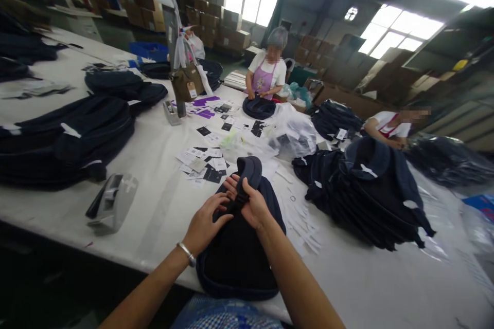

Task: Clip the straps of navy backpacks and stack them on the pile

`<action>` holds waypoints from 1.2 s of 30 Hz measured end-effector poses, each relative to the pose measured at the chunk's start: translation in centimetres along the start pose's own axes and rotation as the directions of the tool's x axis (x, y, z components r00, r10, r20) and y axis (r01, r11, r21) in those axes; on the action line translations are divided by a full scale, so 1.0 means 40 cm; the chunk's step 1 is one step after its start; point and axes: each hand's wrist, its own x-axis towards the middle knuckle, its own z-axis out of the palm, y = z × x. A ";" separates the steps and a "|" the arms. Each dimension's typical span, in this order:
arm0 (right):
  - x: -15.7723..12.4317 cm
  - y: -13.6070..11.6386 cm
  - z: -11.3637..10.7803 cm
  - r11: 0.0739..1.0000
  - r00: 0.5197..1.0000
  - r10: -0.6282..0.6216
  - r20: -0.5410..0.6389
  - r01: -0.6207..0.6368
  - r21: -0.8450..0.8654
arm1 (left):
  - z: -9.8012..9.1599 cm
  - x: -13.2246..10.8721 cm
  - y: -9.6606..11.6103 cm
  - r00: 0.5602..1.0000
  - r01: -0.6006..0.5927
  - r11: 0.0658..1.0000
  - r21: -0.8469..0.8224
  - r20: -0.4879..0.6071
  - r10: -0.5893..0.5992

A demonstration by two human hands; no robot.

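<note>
A dark navy backpack (241, 262) lies on the white table in front of me, its black padded side up. A shoulder strap (250, 167) curves up from its top end. My right hand (252, 205) is closed on this strap, thumb over the front and fingers spread behind it. Close by on the left, my left hand (208, 221) has its fingers bent and its thumb apart, beside the lower part of the strap. I see nothing held in it; whether its fingertips touch the strap is unclear.
Stacked navy backpacks (370, 190) stand at right, with more backpacks (65, 139) at left. A tape dispenser (111, 203), scattered tags (204, 164), white strips (304, 226) and plastic bags (293, 131) lie around. A co-worker (266, 69) handles a bag across the table; another person (388, 128) is at right.
</note>
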 end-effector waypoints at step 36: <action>0.012 -0.003 0.007 0.912 0.994 -0.105 -0.038 0.081 -0.401 | -0.035 -0.052 -0.003 0.918 0.371 0.911 -0.179 0.217 -0.332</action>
